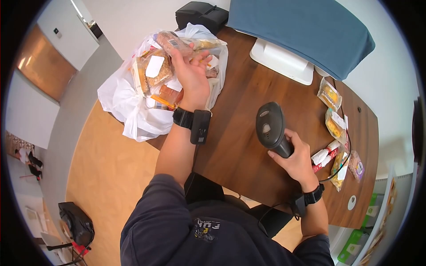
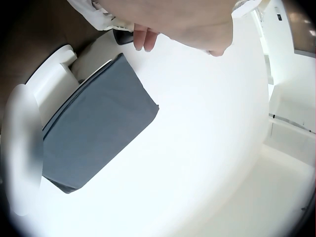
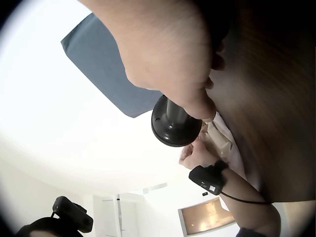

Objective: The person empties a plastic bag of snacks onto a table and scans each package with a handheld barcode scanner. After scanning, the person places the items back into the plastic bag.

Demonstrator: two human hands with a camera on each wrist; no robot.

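Observation:
My left hand (image 1: pixel 194 82) is turned palm up over a white plastic bag (image 1: pixel 133 104) full of wrapped foods. Its thumb and a fingertip pinch a clear-wrapped pinkish food pack (image 1: pixel 171 42) with a barcode label facing up; the other fingers are loosely bent. In the left wrist view the left hand (image 2: pixel 182 22) crosses the top edge, and the pack is hidden there. My right hand (image 1: pixel 296 155) grips the handle of a black barcode scanner (image 1: pixel 270 124), its head raised over the table. The right wrist view shows the scanner's rounded end (image 3: pixel 175 123) below my right hand (image 3: pixel 165 54).
Several wrapped foods, including a yellow pack (image 1: pixel 329 94) and red-and-white wrapped sticks (image 1: pixel 325 156), lie along the right of the wooden table (image 1: pixel 230 146). A blue-grey cloth (image 1: pixel 301 31) covers a white device (image 1: pixel 282 62) at the back. A black device (image 1: pixel 202 17) stands behind the bag.

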